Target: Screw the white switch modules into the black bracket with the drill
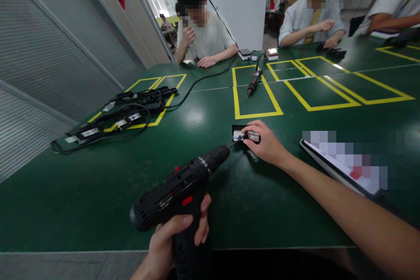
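One drill (183,183), likely nose-heavy, its handle wrapped by the left hand (160,245) over the table's (98,210) near edge; one small part (237,134), seemingly light, rigid, beyond that edge, side-pinched by the right hand's (267,144) nearly closed fingers.

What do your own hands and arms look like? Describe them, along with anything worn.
The left hand and right hand wear no gloves. The right forearm shows no sleeve, watch or bracelet; most of the left arm is out of view.
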